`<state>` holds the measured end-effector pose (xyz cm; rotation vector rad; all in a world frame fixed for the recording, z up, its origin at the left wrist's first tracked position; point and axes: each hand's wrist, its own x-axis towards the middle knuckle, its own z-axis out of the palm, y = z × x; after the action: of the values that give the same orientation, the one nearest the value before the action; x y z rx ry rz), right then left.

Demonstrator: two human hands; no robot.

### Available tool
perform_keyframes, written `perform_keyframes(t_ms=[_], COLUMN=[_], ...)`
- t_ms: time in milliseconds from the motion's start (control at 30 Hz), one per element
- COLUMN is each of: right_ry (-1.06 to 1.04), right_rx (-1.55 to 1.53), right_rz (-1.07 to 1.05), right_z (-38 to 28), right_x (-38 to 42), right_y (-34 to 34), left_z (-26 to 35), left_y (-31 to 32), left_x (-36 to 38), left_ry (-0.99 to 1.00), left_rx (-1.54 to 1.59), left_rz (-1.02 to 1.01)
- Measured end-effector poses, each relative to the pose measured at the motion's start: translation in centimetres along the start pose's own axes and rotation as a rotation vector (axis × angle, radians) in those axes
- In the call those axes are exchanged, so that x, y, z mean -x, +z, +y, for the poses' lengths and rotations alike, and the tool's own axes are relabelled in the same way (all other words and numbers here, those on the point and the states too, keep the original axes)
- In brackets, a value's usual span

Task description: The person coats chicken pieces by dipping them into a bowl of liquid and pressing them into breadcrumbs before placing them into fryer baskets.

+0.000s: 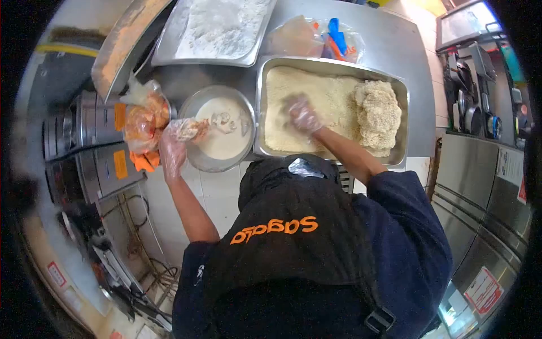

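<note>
My left hand (pixel 174 151), in a clear plastic glove, is closed on a piece of raw meat (pixel 191 130) at the left rim of a round metal bowl (pixel 197 161). Pale batter (pixel 217 141) fills the bowl, with pieces of meat in it. Over the breadcrumbs (pixel 288 133) in a deep metal tray (pixel 333 64), my gloved right hand (pixel 303 116) is blurred by motion; its fingers cannot be made out. Breaded pieces (pixel 378 116) are stacked at the tray's right end.
A tray of white flour (pixel 223 28) stands at the back. Plastic bags (pixel 296 38) lie behind the crumb tray. Left of the bowl is a plastic bag of meat (pixel 145 121), with an orange cloth (pixel 145 161) below it. Metal drawers (pixel 101 121) stand at the left.
</note>
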<state>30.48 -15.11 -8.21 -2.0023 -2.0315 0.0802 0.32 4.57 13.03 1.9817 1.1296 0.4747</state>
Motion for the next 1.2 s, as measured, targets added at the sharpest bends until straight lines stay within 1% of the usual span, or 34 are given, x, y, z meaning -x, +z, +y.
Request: perform_keyframes(t_ms=[33,100,133,200,233,300,367,433,467,533,567,600,633,667,700,733,767,833,867,900,933,967,1000,1033,1067,1100,1133,1167,1200], right_ry=[0.133,0.357,0.353,0.487,0.500,0.659,0.719,0.759,0.747,0.742,0.756,0.770,0.779,0.770,0.761,0.769,0.782,0.794,0.891,0.980,0.966,0.884,0.792,0.758,0.661,0.554,0.611,0.663,0.560], right_rx=[0.178,0.036,0.021,-0.009,-0.002,-0.101,-0.064,-0.038,-0.066,-0.096,-0.130,-0.161,-0.155,-0.137,-0.118,-0.114,-0.153,-0.193,-0.294,-0.395,-0.396,-0.299,-0.202,-0.211,-0.212,-0.225,-0.290,-0.343,-0.569], right_rz=[0.048,0.092,0.087,0.324,0.323,0.447,0.453,0.464,0.481,0.501,0.525,0.551,0.557,0.552,0.547,0.549,0.539,0.522,0.420,0.314,0.306,0.165,0.027,0.019,0.107,0.194,0.036,-0.128,-0.094], right_z=[0.4,-0.6,-0.1,1.2,1.5,1.4,1.3,1.6,1.6,1.5,1.6,1.6,1.6,1.5,1.4,1.3,1.2,1.0,0.9,0.9,1.0,1.2,1.5,2.0,2.3,2.1,1.2,0.0,-0.4], right_x=[0.5,-0.3,0.2,0.9,1.5,2.1,2.6,3.2,3.3,3.4,3.4,3.4,3.4,3.3,3.2,3.1,3.0,3.2,3.2,3.2,3.2,3.5,3.7,4.1,4.3,3.6,1.7,-0.2,-0.8], right_y=[0.5,-6.0,-5.8,-6.1,-6.2,-8.4,-9.7,-10.6,-10.9,-11.0,-11.0,-11.0,-11.1,-11.2,-11.4,-11.4,-11.5,-11.7,-11.9,-12.0,-11.9,-11.6,-11.3,-10.8,-10.1,-9.4,-10.3,-11.4,-11.5], left_z=[0.7,2.8,3.4,4.9,5.8,8.4,11.3,12.6,11.8,13.0,12.6,14.2,13.3,11.0,10.7,10.0,9.9,9.0,10.2,10.3,10.1,9.5,8.7,7.7,6.8,4.0,-0.5,-3.3,-2.2], left_y=[-0.3,-0.7,-0.8,-0.4,-0.2,0.4,2.0,3.5,5.1,8.1,10.5,11.7,13.1,15.0,15.8,16.0,15.8,15.1,13.6,12.4,11.0,9.7,8.5,7.0,5.5,5.4,6.0,5.4,4.2], left_x=[0.0,0.1,0.1,-0.4,-0.5,-0.8,-1.1,-1.9,-2.7,-3.3,-4.1,-3.8,-3.7,-3.7,-3.6,-3.3,-2.8,-1.3,-0.7,-0.2,0.2,0.4,0.4,0.5,1.0,1.4,1.5,1.7,1.7], left_ry=[-0.022,0.049,0.037,0.005,0.011,0.035,0.071,0.201,0.340,0.301,0.490,0.541,0.549,0.480,0.409,0.364,0.369,0.307,0.229,0.222,0.019,-0.185,-0.190,-0.181,-0.183,-0.206,-0.028,0.146,0.121], left_rx=[-0.015,-0.058,-0.069,0.025,0.028,-0.099,-0.038,-0.254,-0.263,-0.212,0.071,0.024,0.026,0.049,0.071,-0.112,-0.111,0.114,0.105,0.110,0.464,0.818,0.822,0.624,0.420,0.411,0.327,0.228,0.210], left_rz=[0.012,-0.049,-0.048,-0.130,-0.143,-0.231,-0.273,-0.321,-0.314,-0.391,-0.407,-0.427,-0.435,-0.521,-0.606,-0.689,-0.695,-0.581,-0.575,-0.567,-0.538,-0.487,-0.460,-0.391,-0.313,-0.256,-0.204,-0.158,-0.107])
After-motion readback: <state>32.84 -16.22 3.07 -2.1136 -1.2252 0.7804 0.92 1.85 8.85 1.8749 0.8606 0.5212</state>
